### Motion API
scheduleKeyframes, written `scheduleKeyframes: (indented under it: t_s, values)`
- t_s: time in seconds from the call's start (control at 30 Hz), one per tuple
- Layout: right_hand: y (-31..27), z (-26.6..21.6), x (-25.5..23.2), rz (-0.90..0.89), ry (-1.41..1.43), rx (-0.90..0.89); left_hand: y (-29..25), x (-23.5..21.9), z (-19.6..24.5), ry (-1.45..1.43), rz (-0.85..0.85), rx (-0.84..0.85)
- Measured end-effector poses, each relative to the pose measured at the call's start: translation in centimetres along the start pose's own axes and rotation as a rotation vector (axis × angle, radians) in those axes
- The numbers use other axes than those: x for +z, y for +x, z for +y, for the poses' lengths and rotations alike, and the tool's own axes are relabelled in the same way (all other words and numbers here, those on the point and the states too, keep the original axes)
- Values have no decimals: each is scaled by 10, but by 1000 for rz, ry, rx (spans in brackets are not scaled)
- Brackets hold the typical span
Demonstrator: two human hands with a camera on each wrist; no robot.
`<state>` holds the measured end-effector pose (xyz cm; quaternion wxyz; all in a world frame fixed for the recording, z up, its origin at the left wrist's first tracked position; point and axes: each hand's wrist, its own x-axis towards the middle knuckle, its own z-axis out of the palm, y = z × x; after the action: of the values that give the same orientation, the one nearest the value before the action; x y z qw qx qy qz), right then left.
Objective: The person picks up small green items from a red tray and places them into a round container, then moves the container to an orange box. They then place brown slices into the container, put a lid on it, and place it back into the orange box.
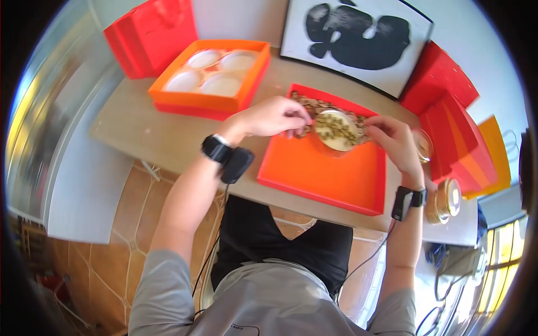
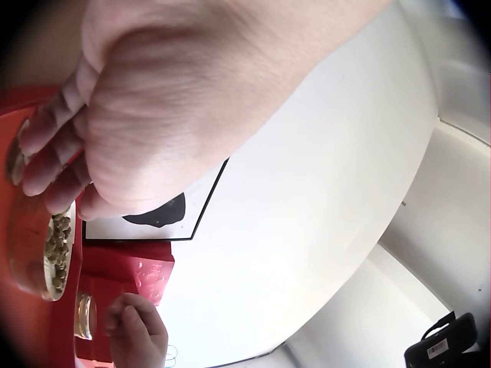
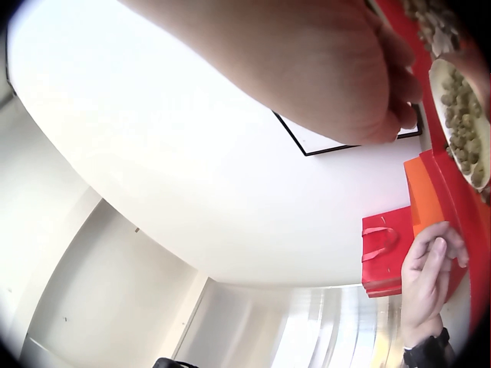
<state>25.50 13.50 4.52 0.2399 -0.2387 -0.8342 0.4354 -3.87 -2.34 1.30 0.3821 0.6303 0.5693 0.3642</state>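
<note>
Fingers near the tray rims, open orange base in front.

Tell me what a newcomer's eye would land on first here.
Probably the shallow red box with a bright orange floor, right in front of the person, with a round whitish dish of small greenish lumps in its far half, between the left hand and the right hand. Next, likely the black-framed picture with bold black shapes behind it, and the orange-and-red box holding four round white forms to the left.
</note>
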Motion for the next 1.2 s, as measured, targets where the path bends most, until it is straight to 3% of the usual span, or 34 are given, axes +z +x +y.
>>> scheduleKeyframes:
  t_s: [0.37,0.43,0.6,0.67,0.77,1.07,1.2]
  values:
    - [20,18,-13,2,63,-33,39,11,12,-51,-73,-43]
    - [21,22,-12,-7,93,-13,50,14,12,-122,-27,-142]
    - [21,41,-6,123,-72,-31,74,21,1,-51,105,-108]
    - [22,55,-2,151,-206,-69,74,24,-15,-120,263,-95]
    - [23,68,5,142,-432,-131,71,23,-30,-117,273,-77]
    - [19,68,12,79,-634,-163,64,23,-22,52,283,22]
    - [18,64,9,58,-610,-149,66,24,-20,4,278,-27]
